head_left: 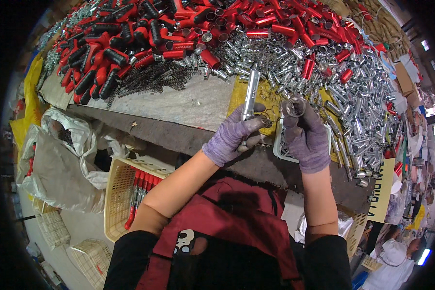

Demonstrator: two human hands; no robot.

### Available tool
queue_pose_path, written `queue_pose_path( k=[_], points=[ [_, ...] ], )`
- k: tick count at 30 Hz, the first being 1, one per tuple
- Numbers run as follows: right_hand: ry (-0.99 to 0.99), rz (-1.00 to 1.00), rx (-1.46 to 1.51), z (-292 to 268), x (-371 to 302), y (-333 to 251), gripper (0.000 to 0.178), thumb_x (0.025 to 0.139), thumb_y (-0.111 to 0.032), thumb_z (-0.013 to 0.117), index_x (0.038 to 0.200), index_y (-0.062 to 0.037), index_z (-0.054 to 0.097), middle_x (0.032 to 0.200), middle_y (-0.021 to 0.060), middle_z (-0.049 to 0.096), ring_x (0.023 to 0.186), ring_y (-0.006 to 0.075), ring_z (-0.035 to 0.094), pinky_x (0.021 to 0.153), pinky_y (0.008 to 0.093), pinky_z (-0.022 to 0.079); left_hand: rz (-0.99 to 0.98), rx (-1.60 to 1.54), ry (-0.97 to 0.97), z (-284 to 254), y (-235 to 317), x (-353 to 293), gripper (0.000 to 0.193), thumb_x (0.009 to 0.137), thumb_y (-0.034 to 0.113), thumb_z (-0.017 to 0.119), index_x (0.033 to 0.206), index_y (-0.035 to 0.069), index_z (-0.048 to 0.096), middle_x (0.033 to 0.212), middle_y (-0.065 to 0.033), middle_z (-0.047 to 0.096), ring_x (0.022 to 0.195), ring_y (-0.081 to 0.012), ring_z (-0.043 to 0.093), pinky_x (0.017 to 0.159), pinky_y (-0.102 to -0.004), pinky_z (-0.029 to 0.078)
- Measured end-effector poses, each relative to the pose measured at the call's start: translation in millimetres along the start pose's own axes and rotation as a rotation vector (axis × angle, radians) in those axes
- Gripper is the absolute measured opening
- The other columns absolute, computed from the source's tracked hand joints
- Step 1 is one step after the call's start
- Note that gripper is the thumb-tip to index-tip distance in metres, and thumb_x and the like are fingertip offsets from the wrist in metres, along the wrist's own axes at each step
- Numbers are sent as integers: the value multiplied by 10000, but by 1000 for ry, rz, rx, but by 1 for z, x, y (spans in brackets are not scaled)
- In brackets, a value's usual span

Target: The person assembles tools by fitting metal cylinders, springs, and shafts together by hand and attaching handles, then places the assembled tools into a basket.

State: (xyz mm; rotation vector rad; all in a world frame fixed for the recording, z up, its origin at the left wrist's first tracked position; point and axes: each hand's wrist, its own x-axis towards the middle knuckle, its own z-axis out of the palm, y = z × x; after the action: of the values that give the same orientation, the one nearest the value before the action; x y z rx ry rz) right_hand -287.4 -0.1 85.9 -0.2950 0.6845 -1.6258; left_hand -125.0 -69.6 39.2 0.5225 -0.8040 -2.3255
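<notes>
Gripping one silver tube at one o'clock, the left hand is curling shut; the right hand is pinching one wire coil, blocking part of one white tray. Uncountable red parts are crowding the table at twelve.

Over on the left, a cream plastic basket holds red-handled tools, and a rumpled whitish sack slumps beside it. Two pale crates sit on the floor nearby. Yellow sheeting hangs farther left; off to the right I see a yellow lettered board and a brown cardboard box.
</notes>
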Motion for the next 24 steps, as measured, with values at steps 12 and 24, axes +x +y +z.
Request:
queue_pose_path(
  k=[12,24],
  points=[
    [-74,-169,-275,-14,1,-41,400,832,-213,644,1157,-13,526,984,112,616,710,114,580,519,192,463,215,859,339,-21,26,9,412,778,305,696,1021,15,534,689,-41,540,557,-65,479,456,-214,386],
    [115,-573,-899,19,42,-38,289,855,-149,594,1094,12,582,948,66,620,706,119,572,606,248,486,303,1236,337,-51,37,37,604,809,422,633,1209,-3,474,890,-186,628,786,-249,622,697,-336,479]
  ],
)
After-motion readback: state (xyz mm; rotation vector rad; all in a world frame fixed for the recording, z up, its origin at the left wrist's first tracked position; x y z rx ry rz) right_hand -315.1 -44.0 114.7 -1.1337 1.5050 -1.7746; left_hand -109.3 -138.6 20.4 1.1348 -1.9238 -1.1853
